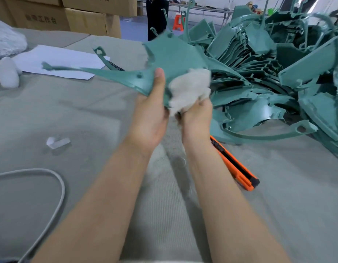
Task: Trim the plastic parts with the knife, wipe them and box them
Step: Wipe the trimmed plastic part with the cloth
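Part held up for wiping above bench

Left hand grips a teal plastic part by its lower edge, thumb up the near face, fingers hidden behind. The part is raised clear of the bench, a long thin spur reaching out to the left. Right hand is curled round a wad of pale cloth and presses it against the part's near face, just beside the left thumb. An orange knife lies on the bench by the right forearm, held by neither hand. A pile of like teal parts lies on the right. A sheet of paper and a grey cable lie on the left; cardboard boxes are stacked behind
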